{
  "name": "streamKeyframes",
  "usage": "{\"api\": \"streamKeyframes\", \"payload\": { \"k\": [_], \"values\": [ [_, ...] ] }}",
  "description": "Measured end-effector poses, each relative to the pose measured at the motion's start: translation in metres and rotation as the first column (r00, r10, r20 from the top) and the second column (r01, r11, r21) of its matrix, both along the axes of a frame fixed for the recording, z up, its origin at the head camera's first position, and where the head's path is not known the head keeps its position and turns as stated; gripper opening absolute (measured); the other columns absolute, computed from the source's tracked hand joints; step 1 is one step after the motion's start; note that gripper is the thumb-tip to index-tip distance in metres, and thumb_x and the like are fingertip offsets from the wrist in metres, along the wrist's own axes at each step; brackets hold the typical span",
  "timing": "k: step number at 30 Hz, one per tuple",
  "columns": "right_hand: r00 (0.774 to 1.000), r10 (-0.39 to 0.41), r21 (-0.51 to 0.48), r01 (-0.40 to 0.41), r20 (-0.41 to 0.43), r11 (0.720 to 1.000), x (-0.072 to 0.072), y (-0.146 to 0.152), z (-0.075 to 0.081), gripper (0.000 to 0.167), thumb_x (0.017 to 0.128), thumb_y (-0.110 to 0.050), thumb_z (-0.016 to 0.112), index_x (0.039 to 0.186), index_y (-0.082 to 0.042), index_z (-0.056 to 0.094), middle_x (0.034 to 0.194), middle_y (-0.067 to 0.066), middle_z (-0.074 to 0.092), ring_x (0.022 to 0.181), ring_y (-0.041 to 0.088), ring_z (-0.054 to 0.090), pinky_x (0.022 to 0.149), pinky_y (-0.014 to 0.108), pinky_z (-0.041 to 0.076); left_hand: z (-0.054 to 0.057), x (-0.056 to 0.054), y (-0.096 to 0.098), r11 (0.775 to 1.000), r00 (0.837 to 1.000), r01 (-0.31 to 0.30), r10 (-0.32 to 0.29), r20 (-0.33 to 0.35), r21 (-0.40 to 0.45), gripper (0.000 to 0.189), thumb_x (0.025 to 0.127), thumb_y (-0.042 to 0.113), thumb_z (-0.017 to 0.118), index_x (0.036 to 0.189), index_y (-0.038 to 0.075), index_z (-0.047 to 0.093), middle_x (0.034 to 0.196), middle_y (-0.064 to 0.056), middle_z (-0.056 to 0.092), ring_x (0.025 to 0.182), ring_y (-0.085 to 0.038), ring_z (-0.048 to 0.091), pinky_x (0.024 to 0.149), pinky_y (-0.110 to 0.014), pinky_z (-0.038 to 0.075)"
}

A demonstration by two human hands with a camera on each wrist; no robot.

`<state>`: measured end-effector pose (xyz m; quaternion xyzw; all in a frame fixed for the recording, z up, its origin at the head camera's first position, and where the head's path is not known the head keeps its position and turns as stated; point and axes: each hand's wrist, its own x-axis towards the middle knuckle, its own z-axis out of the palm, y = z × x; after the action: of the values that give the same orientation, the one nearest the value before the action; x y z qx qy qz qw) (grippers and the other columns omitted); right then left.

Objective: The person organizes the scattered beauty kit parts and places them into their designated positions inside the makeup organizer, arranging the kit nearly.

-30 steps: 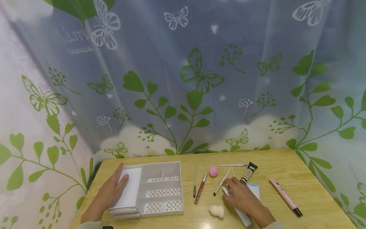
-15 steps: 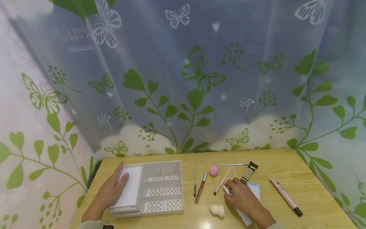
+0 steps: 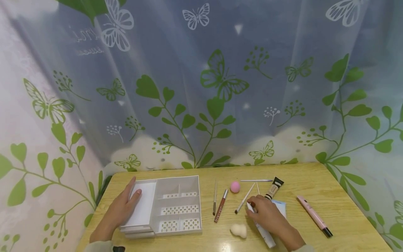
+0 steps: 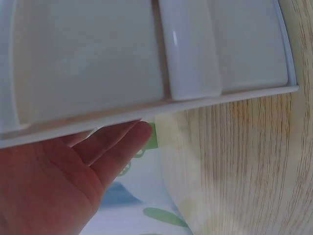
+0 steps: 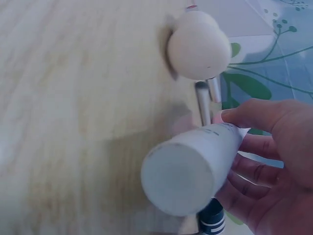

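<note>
Left hand: fingers straight, thumb apart, against white rectangular compartmented box | Right hand: back upward, thumb and fingers pinching white round-ended tube

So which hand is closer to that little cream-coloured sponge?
The right hand: it grips the white tube just to the right of the sponge. The left hand is farther off, at the left edge of the white organizer.

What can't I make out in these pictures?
Head view: part of the packet, behind the right hand.
Head view: print on the beige tube, too small.
Left wrist: some fingertips of the left hand, behind the box.
Right wrist: lettering on the white tube, blurred.
</note>
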<state>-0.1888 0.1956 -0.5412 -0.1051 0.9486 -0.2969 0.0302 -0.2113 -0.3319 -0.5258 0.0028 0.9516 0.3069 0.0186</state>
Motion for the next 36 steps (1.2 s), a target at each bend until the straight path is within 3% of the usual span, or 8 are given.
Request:
{"api": "streamKeyframes", "payload": {
  "k": [3, 7, 11, 20, 31, 36],
  "values": [
    [1.000, 0.003, -0.055, -0.001, 0.030, 0.998, 0.000, -0.001, 0.006, 0.029, 0.097, -0.018, 0.082, 0.123, -0.004, 0.077, 0.103, 0.001, 0.071, 0.085, 0.011, 0.065, 0.068, 0.029, 0.056, -0.004, -0.002, -0.003, 1.000, 1.000, -0.006, 0.006, -0.003, 0.011, 0.083, 0.111, 0.071, 0.032, 0.178, 0.028, 0.009, 0.174, -0.031, 0.030, 0.153, -0.062, 0.034, 0.122, -0.081, 0.027],
    [0.998, 0.005, -0.114, 0.002, 0.063, 0.993, 0.000, -0.001, 0.012, 0.034, 0.099, -0.017, 0.081, 0.128, -0.002, 0.075, 0.113, 0.007, 0.074, 0.085, 0.013, 0.070, 0.067, 0.027, 0.059, 0.009, 0.004, 0.003, 1.000, 0.998, -0.010, 0.010, 0.060, 0.005, 0.083, 0.114, 0.067, 0.032, 0.178, 0.021, 0.006, 0.176, -0.030, 0.023, 0.157, -0.060, 0.028, 0.125, -0.078, 0.026],
    [0.997, -0.013, -0.129, 0.023, 0.076, 0.991, 0.000, -0.004, 0.018, 0.036, 0.099, -0.017, 0.080, 0.132, -0.003, 0.074, 0.119, 0.007, 0.074, 0.083, 0.011, 0.068, 0.065, 0.027, 0.057, 0.014, 0.008, 0.008, 1.000, 0.996, -0.012, 0.013, 0.083, -0.012, 0.080, 0.116, 0.061, 0.031, 0.177, 0.017, 0.004, 0.177, -0.030, 0.020, 0.158, -0.059, 0.026, 0.127, -0.076, 0.026],
    [0.999, -0.042, -0.164, 0.044, 0.019, 0.985, -0.003, -0.009, 0.028, 0.038, 0.101, -0.021, 0.080, 0.135, -0.006, 0.073, 0.128, 0.009, 0.074, 0.087, 0.010, 0.069, 0.062, 0.024, 0.056, 0.012, 0.007, 0.007, 1.000, 0.996, -0.018, 0.018, 0.083, 0.002, 0.081, 0.115, 0.063, 0.031, 0.178, 0.019, 0.005, 0.177, -0.030, 0.021, 0.159, -0.058, 0.027, 0.127, -0.076, 0.027],
    [0.996, -0.070, -0.252, 0.053, -0.057, 0.966, -0.013, -0.019, 0.042, 0.038, 0.104, -0.020, 0.077, 0.139, -0.008, 0.071, 0.125, 0.010, 0.075, 0.101, 0.020, 0.075, 0.082, 0.036, 0.066, 0.012, 0.007, 0.007, 1.000, 0.996, -0.028, 0.027, 0.081, 0.004, 0.080, 0.115, 0.064, 0.031, 0.178, 0.021, 0.005, 0.177, -0.029, 0.021, 0.158, -0.059, 0.027, 0.127, -0.076, 0.026],
    [0.994, -0.064, -0.287, 0.036, -0.091, 0.957, -0.017, -0.025, 0.047, 0.038, 0.103, -0.017, 0.078, 0.139, -0.008, 0.071, 0.121, 0.009, 0.075, 0.104, 0.022, 0.076, 0.086, 0.033, 0.067, 0.013, 0.007, 0.007, 1.000, 0.996, -0.029, 0.028, 0.085, 0.006, 0.080, 0.115, 0.064, 0.031, 0.178, 0.022, 0.004, 0.177, -0.029, 0.019, 0.158, -0.060, 0.026, 0.127, -0.077, 0.024]
  ]
}}
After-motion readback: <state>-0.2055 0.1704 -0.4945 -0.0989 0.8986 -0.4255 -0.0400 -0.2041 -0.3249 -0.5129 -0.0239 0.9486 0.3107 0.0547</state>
